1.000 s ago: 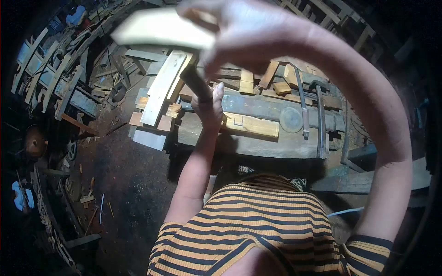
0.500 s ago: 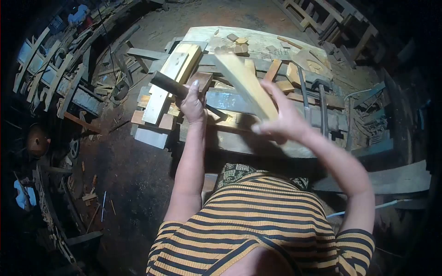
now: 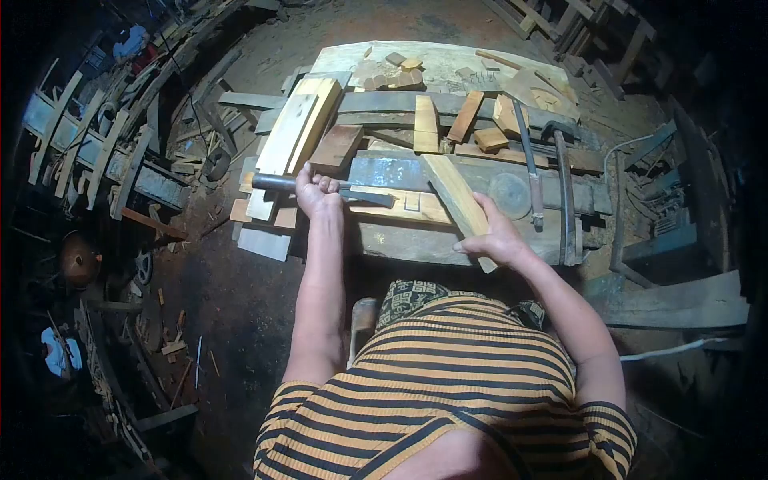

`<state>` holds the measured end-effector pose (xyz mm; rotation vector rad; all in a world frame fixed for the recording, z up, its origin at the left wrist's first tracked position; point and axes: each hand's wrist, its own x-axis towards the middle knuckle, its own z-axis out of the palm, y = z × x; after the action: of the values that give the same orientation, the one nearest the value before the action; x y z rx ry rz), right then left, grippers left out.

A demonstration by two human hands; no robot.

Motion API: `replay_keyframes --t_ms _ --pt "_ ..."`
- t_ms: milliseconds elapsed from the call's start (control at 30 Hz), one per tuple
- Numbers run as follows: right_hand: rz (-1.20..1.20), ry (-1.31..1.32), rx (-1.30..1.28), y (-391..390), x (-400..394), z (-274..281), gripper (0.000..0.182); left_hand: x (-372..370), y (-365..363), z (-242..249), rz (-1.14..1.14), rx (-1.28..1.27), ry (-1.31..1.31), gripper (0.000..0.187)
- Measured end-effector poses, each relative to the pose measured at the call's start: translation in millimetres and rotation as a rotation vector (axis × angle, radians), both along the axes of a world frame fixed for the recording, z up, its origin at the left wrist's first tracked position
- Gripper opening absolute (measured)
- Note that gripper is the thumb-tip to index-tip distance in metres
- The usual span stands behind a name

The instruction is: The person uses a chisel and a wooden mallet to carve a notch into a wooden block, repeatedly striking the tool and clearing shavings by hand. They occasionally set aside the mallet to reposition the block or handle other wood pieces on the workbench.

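My left hand [image 3: 320, 194] is wrapped round a chisel [image 3: 275, 182] with a dark handle. The chisel lies nearly level, its metal blade pointing right over a pale wooden piece [image 3: 434, 210] that has small rectangular marks drawn on it. In my right hand [image 3: 502, 235] is a thick wooden bar [image 3: 454, 190], gripped near its lower end and slanting up to the left. Its upper end overlaps the workbench [image 3: 480, 245] in this view, just right of a shiny metal plate [image 3: 389, 174].
Long pale boards [image 3: 296, 132] and a reddish block [image 3: 338, 147] lie at the left. A hammer [image 3: 528, 160] and a metal clamp [image 3: 565, 192] rest on the right side. Small offcuts [image 3: 466, 117] are scattered behind. Wooden frames [image 3: 136, 164] stand on the far left.
The wooden bar has come down from its raised, blurred position. The chisel has swung from a steep slant to nearly level, its handle end lower.
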<state>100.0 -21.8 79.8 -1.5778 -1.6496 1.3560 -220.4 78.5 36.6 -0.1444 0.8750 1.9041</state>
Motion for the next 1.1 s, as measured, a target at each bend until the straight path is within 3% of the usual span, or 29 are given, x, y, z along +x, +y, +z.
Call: replay_keyframes --t_ms 33,200,267,367,600,700,1000,1033,1100 --pt "0.007 -0.021 0.018 1.4 2.1 -2.1 0.100 -4.0 -3.7 4.8 -0.006 0.041 -0.057 0.027" --pt "0.027 -0.093 0.038 -0.5 2.5 -1.1 0.100 27.1 -28.5 73.2 -0.043 0.367 0.418 0.022" --pt "0.050 -0.183 0.196 -1.6 4.5 -8.9 0.100 53.2 -38.9 91.8 -0.078 0.379 0.517 0.021" --pt "0.027 -0.086 0.068 -3.8 3.2 2.7 0.099 87.4 -49.0 82.7 -0.102 0.576 0.772 0.024" --pt "0.036 -0.026 0.067 -2.4 8.4 -7.5 0.099 103.8 -53.2 51.5 -0.051 0.416 1.211 0.023" --pt "0.035 -0.035 0.093 -3.2 8.7 -8.2 0.099 111.4 -54.5 62.1 0.019 0.435 1.312 0.024" --pt "0.048 0.038 -0.049 -3.2 8.9 -1.2 0.103 114.1 -60.0 52.3 -0.062 0.410 1.496 0.018" --pt "0.002 0.171 -0.041 -2.8 12.1 -9.5 0.100 121.0 -55.9 39.5 -0.064 0.475 1.362 0.020" --pt "-0.066 0.282 0.126 -2.9 19.6 -6.4 0.097 128.6 -58.9 42.0 -0.101 0.586 1.493 0.027"
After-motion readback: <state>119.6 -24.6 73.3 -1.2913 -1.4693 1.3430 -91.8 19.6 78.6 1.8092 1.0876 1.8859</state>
